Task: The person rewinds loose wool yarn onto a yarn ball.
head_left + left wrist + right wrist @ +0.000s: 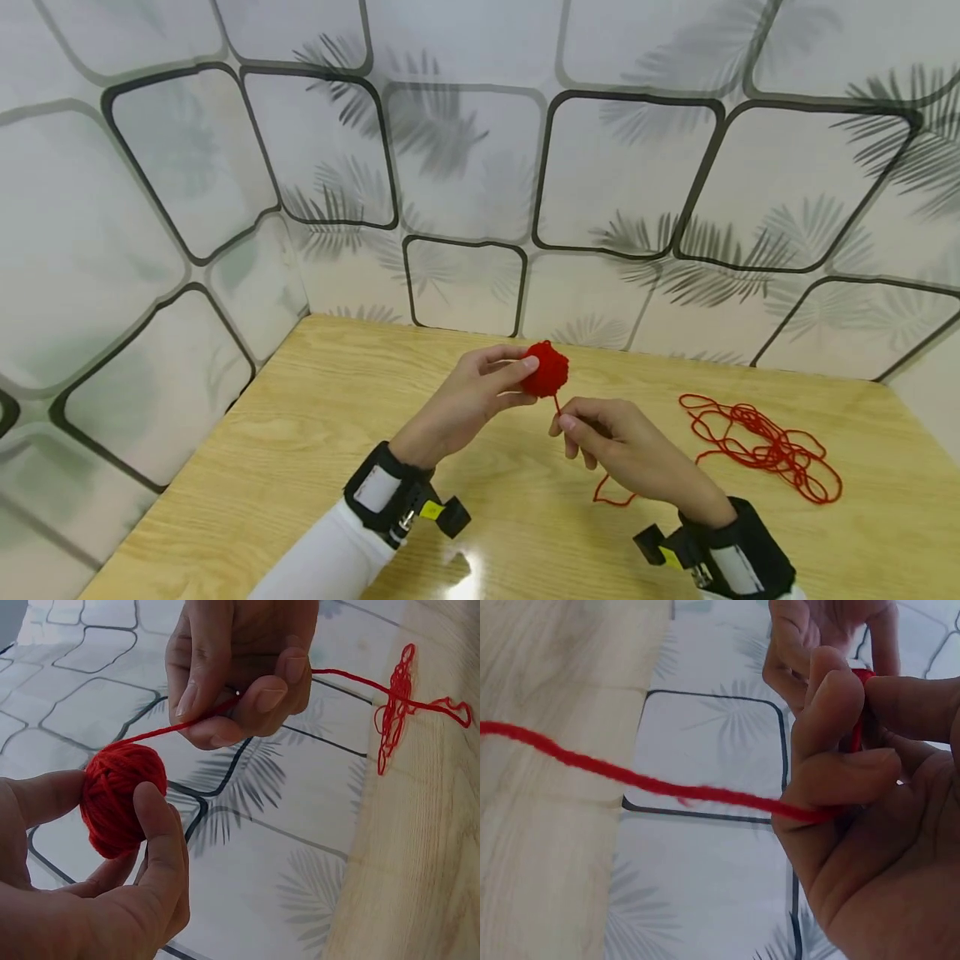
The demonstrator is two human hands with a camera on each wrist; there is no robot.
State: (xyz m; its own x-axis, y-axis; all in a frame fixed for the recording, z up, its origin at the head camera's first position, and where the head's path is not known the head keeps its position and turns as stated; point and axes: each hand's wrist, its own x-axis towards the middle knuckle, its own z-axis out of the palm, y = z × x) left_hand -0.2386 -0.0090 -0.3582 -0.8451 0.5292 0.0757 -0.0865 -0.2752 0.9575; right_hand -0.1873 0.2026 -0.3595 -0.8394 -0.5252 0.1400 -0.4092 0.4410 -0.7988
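Above the table, my left hand (472, 396) holds a small ball of red yarn (547, 369) between thumb and fingers. In the left wrist view, the wound strands of the yarn ball (124, 796) show clearly. Just to its right, my right hand (618, 442) pinches the strand of yarn (161, 731) that leads off the ball. From the right hand the strand (652, 784) trails out between curled fingers and down toward the table. In the right wrist view, the right fingers hide most of the ball.
A loose tangle of red yarn (772, 450) lies on the wooden table (300, 433) at the right. Behind and to the left, a patterned wall covering (465, 167) borders the table. Each wrist wears a black strap with a small camera.
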